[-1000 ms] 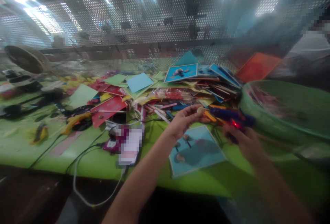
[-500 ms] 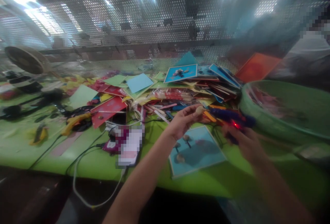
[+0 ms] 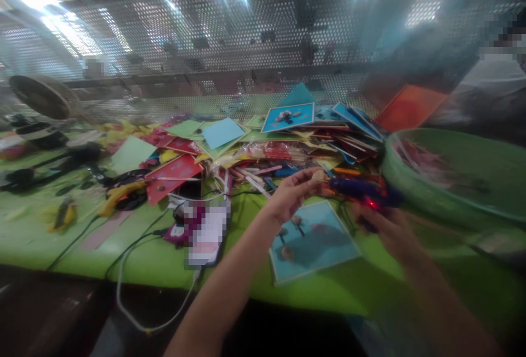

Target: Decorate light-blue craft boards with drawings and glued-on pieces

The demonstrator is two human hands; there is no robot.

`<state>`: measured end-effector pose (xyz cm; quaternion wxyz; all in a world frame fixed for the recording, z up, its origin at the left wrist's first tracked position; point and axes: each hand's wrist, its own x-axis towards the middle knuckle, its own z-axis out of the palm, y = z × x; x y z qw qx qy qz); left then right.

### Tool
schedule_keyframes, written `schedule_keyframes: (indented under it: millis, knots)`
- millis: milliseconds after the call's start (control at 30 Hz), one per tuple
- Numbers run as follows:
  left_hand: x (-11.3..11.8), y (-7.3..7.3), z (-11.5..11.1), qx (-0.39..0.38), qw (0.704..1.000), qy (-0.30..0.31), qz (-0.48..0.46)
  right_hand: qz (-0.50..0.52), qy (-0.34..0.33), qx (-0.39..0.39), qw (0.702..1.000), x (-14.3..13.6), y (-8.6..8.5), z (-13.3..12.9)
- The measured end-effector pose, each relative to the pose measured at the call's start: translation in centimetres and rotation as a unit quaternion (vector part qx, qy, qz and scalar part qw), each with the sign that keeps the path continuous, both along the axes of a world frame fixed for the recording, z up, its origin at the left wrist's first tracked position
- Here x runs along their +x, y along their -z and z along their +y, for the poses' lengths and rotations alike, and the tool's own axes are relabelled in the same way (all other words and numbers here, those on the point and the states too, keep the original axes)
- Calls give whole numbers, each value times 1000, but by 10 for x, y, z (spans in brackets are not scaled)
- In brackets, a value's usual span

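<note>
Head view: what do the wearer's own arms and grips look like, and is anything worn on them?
The left grip and right grip are ungloved human hands. The left arm and right arm show bare forearms, no sleeves. No watch or bracelet shows on the left wrist; the right is too dim and blurred to tell.

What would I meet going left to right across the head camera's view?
Round fan, yellow-handled tool, phone, left hand holding a small pale piece, right hand holding a blue tool, green basin.
</note>
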<state>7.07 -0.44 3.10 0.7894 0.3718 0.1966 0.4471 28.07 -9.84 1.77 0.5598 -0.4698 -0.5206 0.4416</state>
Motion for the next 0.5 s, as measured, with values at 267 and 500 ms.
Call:
schedule_keyframes:
  millis: [267, 500]
  knots:
    - [-4, -1, 0, 35, 999, 30, 21, 30, 29, 12, 999, 2, -1, 1]
    - [-6, -1, 1, 35, 999, 38, 17, 12, 16, 5, 1000, 3, -1, -1]
